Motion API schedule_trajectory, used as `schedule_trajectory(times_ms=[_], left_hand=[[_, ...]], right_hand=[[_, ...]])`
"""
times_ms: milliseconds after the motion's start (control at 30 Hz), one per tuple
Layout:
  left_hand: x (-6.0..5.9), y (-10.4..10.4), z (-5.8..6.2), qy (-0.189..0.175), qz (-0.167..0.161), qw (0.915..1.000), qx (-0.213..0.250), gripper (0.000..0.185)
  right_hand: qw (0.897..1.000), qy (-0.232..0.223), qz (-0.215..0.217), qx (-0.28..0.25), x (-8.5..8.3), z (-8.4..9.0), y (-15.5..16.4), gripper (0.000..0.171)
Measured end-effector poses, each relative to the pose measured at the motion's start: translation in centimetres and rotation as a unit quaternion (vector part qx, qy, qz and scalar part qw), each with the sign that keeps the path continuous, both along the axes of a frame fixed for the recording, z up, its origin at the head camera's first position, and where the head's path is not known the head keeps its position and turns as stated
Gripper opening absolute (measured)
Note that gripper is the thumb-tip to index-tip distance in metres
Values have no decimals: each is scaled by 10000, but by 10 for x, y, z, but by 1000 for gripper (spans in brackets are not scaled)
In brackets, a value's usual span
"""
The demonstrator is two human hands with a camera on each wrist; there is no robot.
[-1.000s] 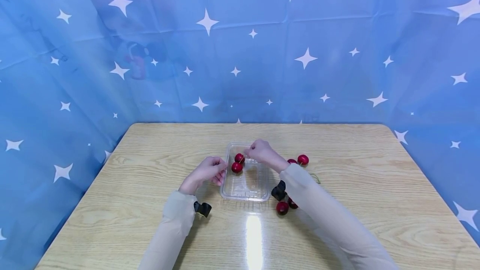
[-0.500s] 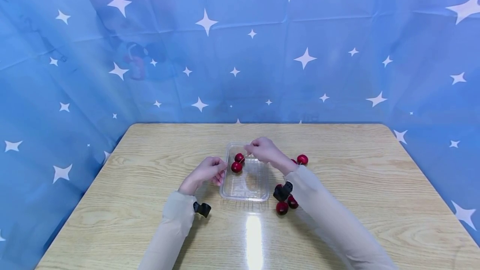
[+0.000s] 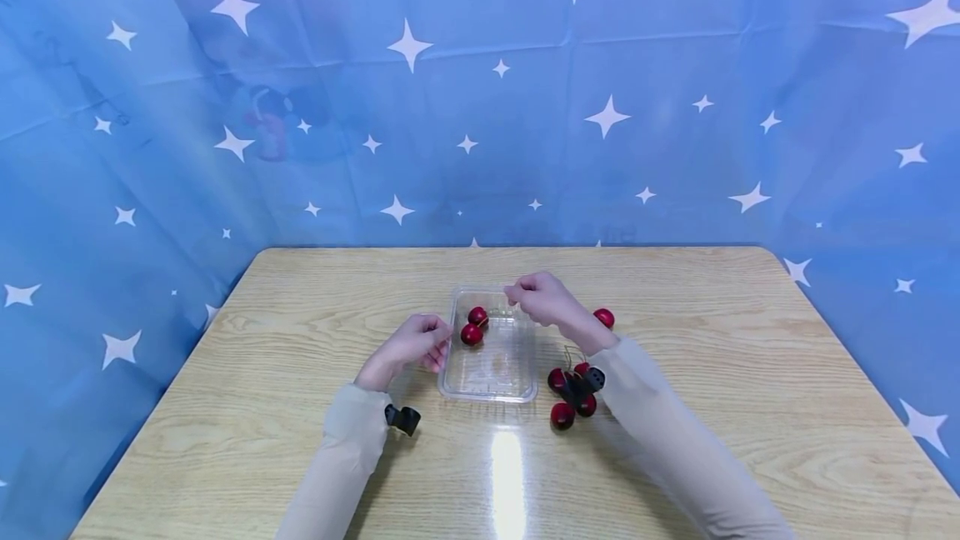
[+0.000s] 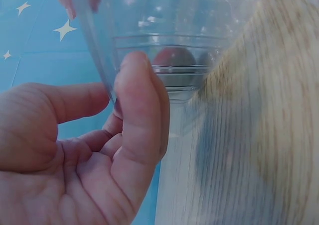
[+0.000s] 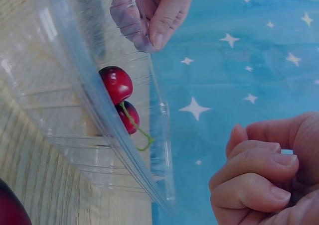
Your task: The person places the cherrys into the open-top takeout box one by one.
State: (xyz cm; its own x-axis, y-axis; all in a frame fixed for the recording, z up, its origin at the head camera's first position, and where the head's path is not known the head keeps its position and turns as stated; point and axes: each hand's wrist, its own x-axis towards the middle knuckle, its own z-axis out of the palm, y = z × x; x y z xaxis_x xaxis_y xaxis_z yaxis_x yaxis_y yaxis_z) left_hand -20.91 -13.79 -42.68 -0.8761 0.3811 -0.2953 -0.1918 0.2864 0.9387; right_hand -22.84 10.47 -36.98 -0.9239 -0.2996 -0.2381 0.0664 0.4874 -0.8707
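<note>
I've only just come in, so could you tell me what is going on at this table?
A person is working with cherries and a clear plastic tray on a wooden table. The left hand grips the tray's left wall. The right hand hovers curled and empty over its far right corner. Two cherries lie inside; more cherries lie to its right.

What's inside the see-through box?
Two red cherries sit in the clear box, near its far left corner. The rest of its floor shows bare.
</note>
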Motion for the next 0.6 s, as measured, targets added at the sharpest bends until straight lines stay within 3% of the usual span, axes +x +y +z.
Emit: schedule_trajectory(times_ms=[600], left_hand=[[2,2,2,50,-68,9999,53,22]], right_hand=[[9998,-30,-138,-131,9,8,30,33]])
